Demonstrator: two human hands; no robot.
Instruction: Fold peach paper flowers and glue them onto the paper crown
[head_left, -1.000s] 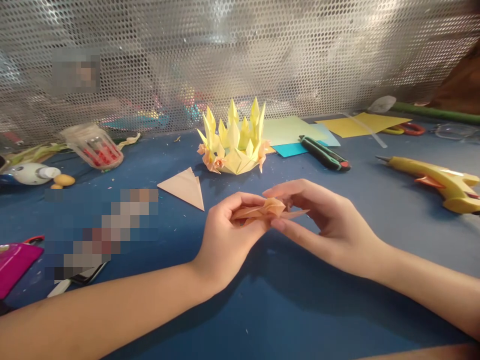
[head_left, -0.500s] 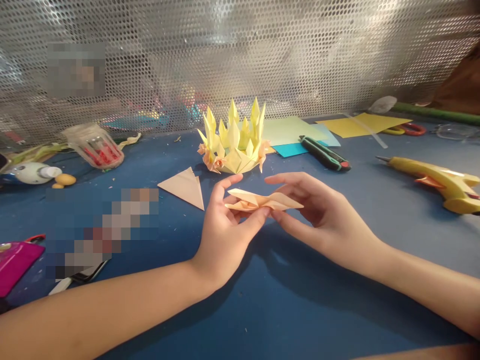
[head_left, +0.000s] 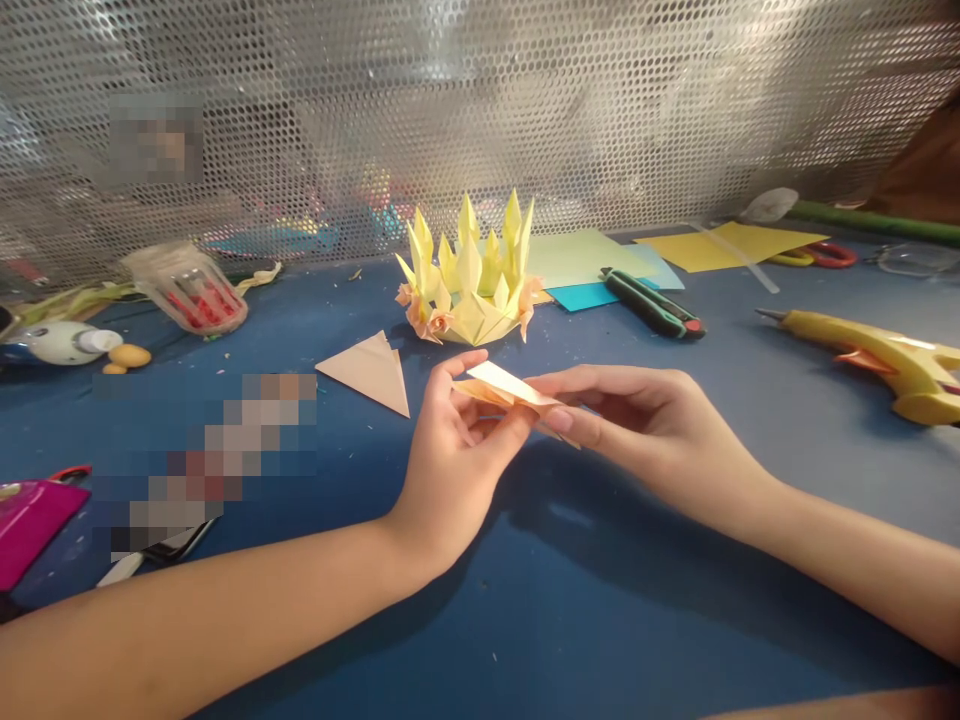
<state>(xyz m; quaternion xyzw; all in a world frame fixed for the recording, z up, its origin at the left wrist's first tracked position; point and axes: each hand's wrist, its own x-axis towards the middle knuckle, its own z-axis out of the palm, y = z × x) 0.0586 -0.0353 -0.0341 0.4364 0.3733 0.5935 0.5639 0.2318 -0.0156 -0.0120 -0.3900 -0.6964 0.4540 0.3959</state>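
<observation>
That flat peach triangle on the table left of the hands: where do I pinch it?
Probably its far edge, where a folded flap on the peach triangle seems slightly raised; come from the right, the side nearest the left hand holding the folded paper. Elsewhere it lies flat against the blue table.

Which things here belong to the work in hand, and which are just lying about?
In hand: folded peach paper, pinched between left hand and right hand; probably also the peach triangle and yellow paper crown lying close by.

Lying about: utility knife, glue gun, coloured sheets, clear jar.
</observation>
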